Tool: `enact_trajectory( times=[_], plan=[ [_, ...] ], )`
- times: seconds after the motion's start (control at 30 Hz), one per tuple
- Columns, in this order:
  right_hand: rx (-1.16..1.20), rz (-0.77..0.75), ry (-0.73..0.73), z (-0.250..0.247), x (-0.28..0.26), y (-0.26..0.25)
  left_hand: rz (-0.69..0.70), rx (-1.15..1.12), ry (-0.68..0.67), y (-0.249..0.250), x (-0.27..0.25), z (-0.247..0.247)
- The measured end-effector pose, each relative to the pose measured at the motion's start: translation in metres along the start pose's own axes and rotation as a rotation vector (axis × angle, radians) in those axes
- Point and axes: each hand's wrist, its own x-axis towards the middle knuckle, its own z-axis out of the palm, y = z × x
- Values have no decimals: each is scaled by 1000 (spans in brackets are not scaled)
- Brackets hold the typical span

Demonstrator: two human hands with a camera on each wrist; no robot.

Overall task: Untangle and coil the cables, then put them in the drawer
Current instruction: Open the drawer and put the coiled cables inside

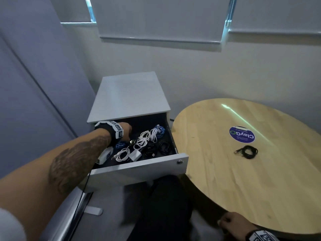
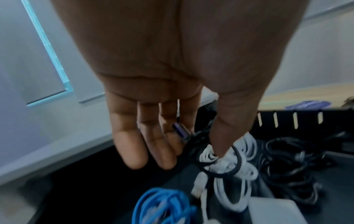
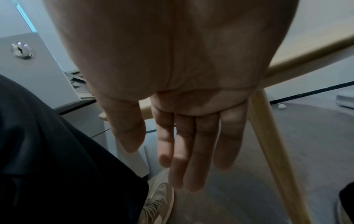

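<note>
The grey drawer [image 1: 139,169] is pulled out and holds several coiled cables: white ones [image 1: 144,138], blue ones [image 1: 160,130], black ones [image 1: 164,146] and a white charger [image 1: 135,155]. My left hand [image 1: 126,132] reaches into its back left part. In the left wrist view the left hand [image 2: 191,151] pinches a small black coiled cable [image 2: 222,166] between thumb and forefinger, just above the white cables [image 2: 235,181]; the other fingers are straight. Another black coiled cable [image 1: 247,151] lies on the round wooden table [image 1: 260,188]. My right hand [image 1: 229,220] hangs empty below the table's near edge, its fingers [image 3: 193,166] relaxed.
The drawer belongs to a grey cabinet [image 1: 128,96] standing against the wall, left of the table. A round purple sticker [image 1: 242,134] is on the tabletop. A wooden table leg [image 3: 273,151] slants right of my right hand. My dark-trousered legs are below the drawer front.
</note>
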Motion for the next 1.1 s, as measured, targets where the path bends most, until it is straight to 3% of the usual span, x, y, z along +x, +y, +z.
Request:
enact_trajectory(
  times=[0.1,0.2,0.3,0.43,0.57,0.67,0.87,1.1],
  plan=[
    [12,10,-15,1,0,2,7,-32,15,11,5,-2],
    [24,20,-29,1,-3,0,114,-82,148,50,14,-31],
    [27,21,-52,0,-5,2,295,-174,228,130,18,-72],
    [18,11,-74,0,-4,5,518,-270,224,257,38,-95],
    [44,14,-92,0,-2,11,595,-242,142,369,63,-77],
    [49,-4,-96,-1,1,16,562,-277,76,427,92,-49],
    [80,-99,-111,-6,2,20,460,-387,38,486,116,-6],
    [43,-60,-135,-14,-6,12,456,-507,72,470,107,-7]
  ],
)
